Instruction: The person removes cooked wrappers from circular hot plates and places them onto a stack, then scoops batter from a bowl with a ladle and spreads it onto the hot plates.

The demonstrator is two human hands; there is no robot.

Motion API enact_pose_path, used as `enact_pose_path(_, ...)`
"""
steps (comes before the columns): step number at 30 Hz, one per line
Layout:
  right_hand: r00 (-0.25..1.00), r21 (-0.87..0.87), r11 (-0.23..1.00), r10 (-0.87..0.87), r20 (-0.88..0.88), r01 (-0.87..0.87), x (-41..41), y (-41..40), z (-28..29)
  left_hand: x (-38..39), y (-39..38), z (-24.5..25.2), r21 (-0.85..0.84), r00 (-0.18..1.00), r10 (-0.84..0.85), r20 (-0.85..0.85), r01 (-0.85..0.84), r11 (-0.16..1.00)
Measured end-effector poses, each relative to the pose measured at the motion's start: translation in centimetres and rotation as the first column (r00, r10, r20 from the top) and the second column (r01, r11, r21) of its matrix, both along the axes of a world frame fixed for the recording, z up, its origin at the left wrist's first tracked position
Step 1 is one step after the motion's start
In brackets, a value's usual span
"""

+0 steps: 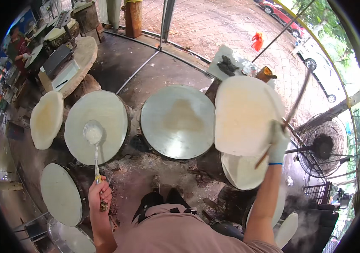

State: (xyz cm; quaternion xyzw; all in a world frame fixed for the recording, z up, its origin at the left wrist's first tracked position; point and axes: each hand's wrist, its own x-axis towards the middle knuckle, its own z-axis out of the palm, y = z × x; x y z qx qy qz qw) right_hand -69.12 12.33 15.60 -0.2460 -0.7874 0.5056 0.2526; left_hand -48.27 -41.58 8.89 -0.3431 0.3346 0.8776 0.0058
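My left hand (pixel 100 193) grips the handle of a long ladle (pixel 93 134), whose round bowl hangs over a round griddle (pixel 78 114) covered with pale batter. At the right, my gloved right hand (pixel 277 144), partly blurred, is closed around a long thin wooden stick (pixel 299 91). Beside that glove spreads a large thin pale sheet (pixel 243 117) with a yellowish middle; whether it hangs from the stick cannot be told. Under its lower edge shows another pale round surface (pixel 246 172). Between the hands stands a bare metal griddle (pixel 178 120) with a brownish patch.
More pale rounds lie at the left (pixel 61 194) and far left (pixel 47 120). A standing fan (pixel 322 147) is at the right, near a wire mesh fence (pixel 192 28). Steam rises at lower right. A person (pixel 17 47) stands at upper left beyond a stone-like table (pixel 88 57).
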Motion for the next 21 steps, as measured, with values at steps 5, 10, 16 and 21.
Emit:
enact_pose_path(5,0.99,0.534,0.843,-0.014,0.139,-0.063,2.8,11.7,11.6,-1.6,4.9,0.2,0.03,0.996,-0.082,-0.025,0.082,0.996)
enact_pose_path(10,0.953,0.9,0.316,0.072,0.294,-0.302,3.4,8.6,15.7,-1.4,9.1,0.5,0.07,0.992,-0.122,-0.021,0.123,0.99)
enact_pose_path(16,0.814,0.795,0.222,-0.011,0.581,-0.565,6.3,5.1,-4.0,-0.5,12.3,0.7,0.085,0.986,-0.163,-0.039,0.165,0.983)
enact_pose_path(21,0.724,0.584,0.499,0.138,0.676,-0.64,9.6,2.5,-16.0,1.4,14.0,1.5,0.036,0.994,-0.106,-0.009,0.106,0.994)
